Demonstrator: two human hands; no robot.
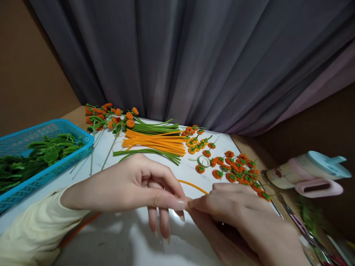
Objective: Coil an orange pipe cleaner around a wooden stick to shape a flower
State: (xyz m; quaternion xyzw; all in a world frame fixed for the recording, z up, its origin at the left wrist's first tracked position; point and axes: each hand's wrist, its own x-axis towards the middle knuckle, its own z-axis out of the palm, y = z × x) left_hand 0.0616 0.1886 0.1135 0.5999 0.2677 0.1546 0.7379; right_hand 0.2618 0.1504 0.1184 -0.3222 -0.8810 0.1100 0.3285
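Orange fuzzy stem (194, 184), one, inward of the desk's (144, 247) right edge; light, soft, bendable, I judge; pinch mid-length. Left fingers (175, 203), right fingers (200, 204): closed, seemingly gripping it.

I can read no text or number; the brown mark (278, 173) on the tumbler (303, 168), toward my three o'clock, is too small to make out.
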